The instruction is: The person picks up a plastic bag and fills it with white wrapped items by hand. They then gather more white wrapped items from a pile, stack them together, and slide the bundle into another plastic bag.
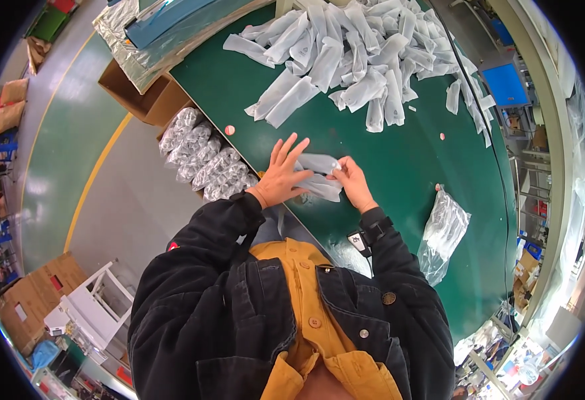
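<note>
- Clearly, the upper packet [319,162] and the lower packet [322,189] are between the two hands, above the near left part of the green tabletop [386,160]; if the lower packet rests on it, I cannot tell.
- The right hand [356,185] is the nearer one to the right ends: its fingers are closed in a pinch on the right end of the upper packet.
- The left hand [280,179] is at the left ends, its fingers spread apart, its thumb reaching toward the packets; if this thumb presses on them, I cannot tell.
- So, from the right fingers, the upper packet lies to the left, and its long axis goes across, from one hand to the other.
- The lower packet lies just on the person's side of the upper one, with its long axis also across, and its right end points a little toward the person.
- Farther away on the tabletop there is a pile [352,87] of similar packets, pointing in many directions.
- A clear bag [444,230] lies to the right, well apart from the hands.
</note>
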Action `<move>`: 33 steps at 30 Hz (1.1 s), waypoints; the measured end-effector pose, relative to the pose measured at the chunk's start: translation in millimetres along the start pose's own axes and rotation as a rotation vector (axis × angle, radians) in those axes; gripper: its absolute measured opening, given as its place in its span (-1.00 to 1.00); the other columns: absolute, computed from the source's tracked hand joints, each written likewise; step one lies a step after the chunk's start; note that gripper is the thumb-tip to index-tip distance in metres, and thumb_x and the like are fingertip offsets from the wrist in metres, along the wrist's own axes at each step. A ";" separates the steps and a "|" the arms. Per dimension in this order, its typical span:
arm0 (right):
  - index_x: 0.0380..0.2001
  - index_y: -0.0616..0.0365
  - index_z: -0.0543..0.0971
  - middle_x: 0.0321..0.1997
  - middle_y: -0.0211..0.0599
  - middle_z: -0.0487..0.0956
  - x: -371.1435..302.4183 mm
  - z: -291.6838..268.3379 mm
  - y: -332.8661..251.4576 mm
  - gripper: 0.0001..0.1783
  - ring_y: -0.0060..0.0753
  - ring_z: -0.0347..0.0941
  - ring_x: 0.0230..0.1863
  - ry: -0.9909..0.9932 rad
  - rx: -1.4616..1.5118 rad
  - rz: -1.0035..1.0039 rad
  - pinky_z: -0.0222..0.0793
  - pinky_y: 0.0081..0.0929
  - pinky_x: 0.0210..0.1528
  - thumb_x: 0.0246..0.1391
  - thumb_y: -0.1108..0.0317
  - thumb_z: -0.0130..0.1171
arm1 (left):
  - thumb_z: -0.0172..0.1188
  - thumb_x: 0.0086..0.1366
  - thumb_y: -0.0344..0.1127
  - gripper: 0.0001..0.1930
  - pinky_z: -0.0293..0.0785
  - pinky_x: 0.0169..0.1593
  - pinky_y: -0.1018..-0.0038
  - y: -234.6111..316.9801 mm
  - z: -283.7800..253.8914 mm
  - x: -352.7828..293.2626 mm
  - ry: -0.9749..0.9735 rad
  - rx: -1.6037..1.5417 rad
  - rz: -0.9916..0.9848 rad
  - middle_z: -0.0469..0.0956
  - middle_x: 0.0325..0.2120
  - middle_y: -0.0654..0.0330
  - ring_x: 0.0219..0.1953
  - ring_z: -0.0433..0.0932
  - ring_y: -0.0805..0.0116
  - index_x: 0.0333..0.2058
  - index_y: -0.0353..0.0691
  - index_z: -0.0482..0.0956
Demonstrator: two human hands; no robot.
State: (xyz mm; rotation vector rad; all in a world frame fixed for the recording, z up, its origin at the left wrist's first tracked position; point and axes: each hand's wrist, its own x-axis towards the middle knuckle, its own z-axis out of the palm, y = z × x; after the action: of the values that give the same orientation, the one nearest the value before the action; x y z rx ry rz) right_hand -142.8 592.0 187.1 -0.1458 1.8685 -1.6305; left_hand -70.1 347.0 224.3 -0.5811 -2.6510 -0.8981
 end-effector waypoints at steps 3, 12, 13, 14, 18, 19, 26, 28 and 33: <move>-0.17 0.20 0.43 -0.19 -0.26 0.53 7.4 -15.4 -14.2 -0.80 -0.27 0.60 -0.24 -0.066 -0.447 -0.060 0.51 -0.41 -0.18 0.10 0.60 0.04 | 0.47 -0.11 -0.22 -0.47 0.23 0.25 0.05 -20.5 19.2 -6.1 -0.117 -0.169 0.115 0.31 0.17 0.02 0.20 0.26 -0.13 -0.11 -0.10 0.53; -0.22 0.12 0.49 -0.04 -0.28 0.51 110.8 79.8 -106.6 -0.74 -0.03 0.52 -0.16 -0.095 -0.976 -0.861 0.48 -0.16 -0.13 -0.05 0.55 0.11 | 0.46 -0.07 -0.20 -0.34 0.30 0.19 0.15 -0.8 28.0 -15.0 -0.147 -0.103 0.123 0.35 0.10 0.02 0.09 0.33 -0.05 0.03 -0.23 0.42; -0.24 0.13 0.48 -0.05 -0.25 0.51 123.4 83.1 -100.5 -0.75 -0.04 0.53 -0.17 -0.127 -1.076 -0.872 0.48 -0.18 -0.14 -0.05 0.55 0.12 | 0.47 -0.07 -0.21 -0.31 0.31 0.19 0.16 2.2 26.8 -16.2 -0.133 -0.141 0.079 0.35 0.08 0.01 0.09 0.33 -0.05 0.05 -0.26 0.40; -0.25 0.15 0.46 -0.06 -0.22 0.51 131.4 86.6 -98.2 -0.77 -0.05 0.53 -0.19 -0.158 -1.177 -0.880 0.49 -0.20 -0.14 -0.05 0.55 0.13 | 0.47 -0.08 -0.21 -0.28 0.31 0.18 0.17 4.9 24.8 -17.3 -0.118 -0.180 0.036 0.35 0.05 0.01 0.08 0.33 -0.05 0.07 -0.29 0.38; -0.30 0.20 0.42 -0.11 -0.15 0.51 123.2 77.7 -98.2 -0.83 -0.14 0.55 -0.26 -0.019 -0.896 -0.763 0.50 -0.29 -0.19 0.01 0.57 0.14 | 0.49 -0.10 -0.22 -0.21 0.31 0.17 0.20 0.2 20.2 -27.3 -0.092 -0.207 -0.024 0.35 -0.01 0.00 0.05 0.34 -0.05 0.11 -0.35 0.34; -0.32 0.21 0.40 -0.13 -0.14 0.51 114.6 68.0 -98.9 -0.85 -0.18 0.56 -0.29 0.068 -0.710 -0.687 0.51 -0.33 -0.21 0.04 0.59 0.14 | 0.50 -0.12 -0.22 -0.19 0.31 0.17 0.20 0.9 20.6 -28.4 -0.089 -0.208 -0.025 0.35 -0.03 0.00 0.03 0.34 -0.05 0.12 -0.36 0.33; -0.21 0.29 0.36 -0.31 -0.21 0.50 43.2 20.8 -34.6 -0.92 -0.32 0.59 -0.33 0.266 0.601 -0.090 0.59 -0.35 -0.22 0.22 0.59 -0.06 | 0.53 -0.20 -0.20 -0.18 0.26 0.19 0.12 0.5 22.1 -28.8 -0.076 -0.190 -0.039 0.34 -0.03 0.02 0.07 0.30 -0.07 0.08 -0.28 0.40; -0.15 0.31 0.35 -0.34 -0.20 0.50 20.6 25.8 -24.2 -0.84 -0.33 0.59 -0.35 0.296 0.540 0.026 0.60 -0.35 -0.20 0.19 0.60 -0.06 | 0.54 -0.22 -0.19 -0.19 0.24 0.20 0.09 2.2 19.5 -27.1 -0.100 -0.166 -0.041 0.34 0.00 0.02 0.10 0.28 -0.08 0.07 -0.27 0.42; -0.14 0.27 0.43 -0.28 -0.22 0.51 -2.2 20.8 -28.0 -0.78 -0.42 0.54 -0.34 0.325 0.226 0.189 0.57 -0.45 -0.18 0.13 0.63 -0.09 | 0.56 -0.27 -0.15 -0.29 0.07 0.31 -0.03 8.8 5.0 -15.8 -0.079 -0.093 -0.056 0.20 0.23 -0.04 0.30 0.10 -0.16 -0.06 -0.20 0.52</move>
State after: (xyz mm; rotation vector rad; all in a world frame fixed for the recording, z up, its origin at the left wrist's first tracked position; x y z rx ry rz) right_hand -139.1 569.2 213.4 0.4023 1.8443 -1.7959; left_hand -52.9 352.1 218.9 -0.5782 -2.7195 -1.0398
